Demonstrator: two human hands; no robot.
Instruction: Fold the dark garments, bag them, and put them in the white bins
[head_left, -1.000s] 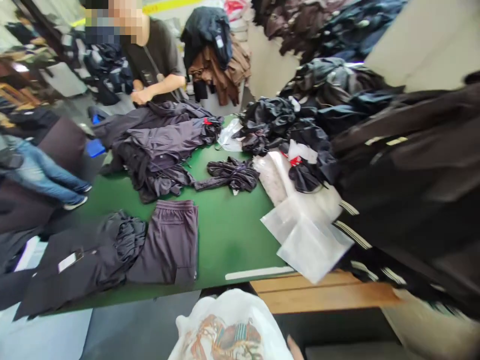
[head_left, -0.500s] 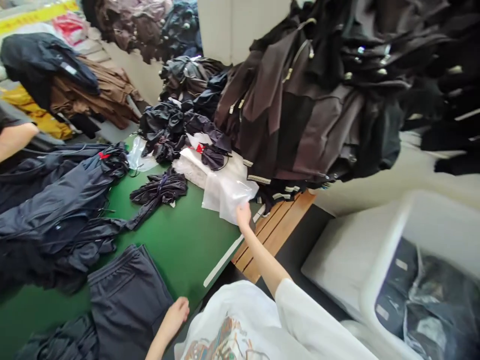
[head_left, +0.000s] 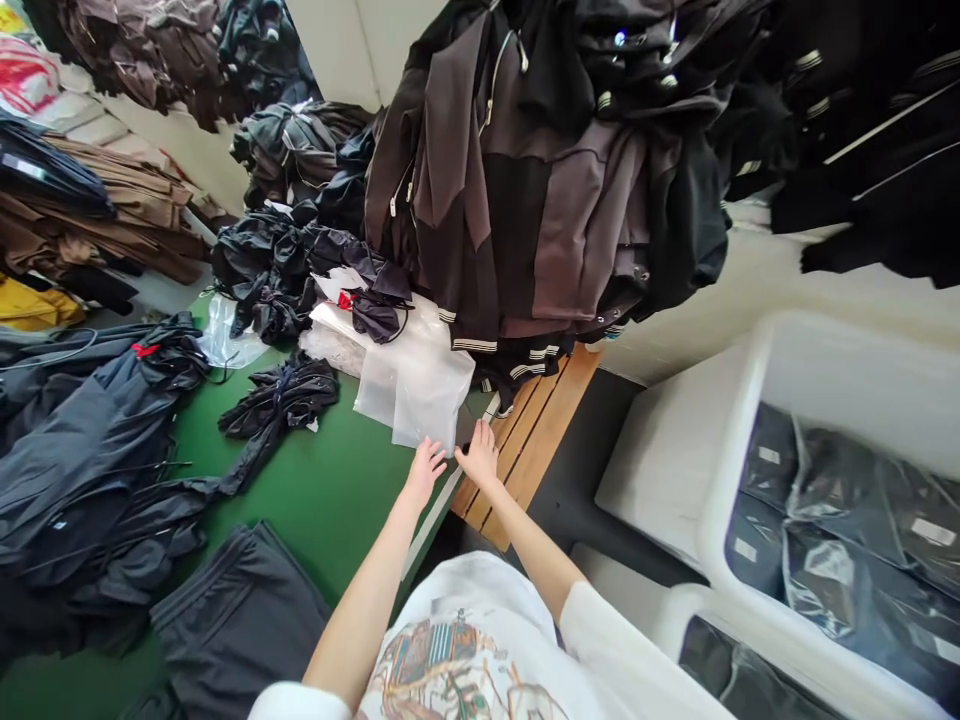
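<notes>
Clear bags point(head_left: 424, 395) on the green bench point(head_left: 349, 505)
Your left hand point(head_left: 424, 470) and right hand point(head_left: 481, 457) are at their edge, fingers apart.

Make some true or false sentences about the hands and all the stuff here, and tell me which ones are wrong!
1. The left hand and right hand are at the near edge of the clear bags. True.
2. The table is bright red. False: it is green.
3. A folded dark garment lies on the table. True.
4. The big white bin is full of toys. False: you can see dark wrapped bundles in it.
5. The dark jackets have pale stripes near some edges. True.
</notes>
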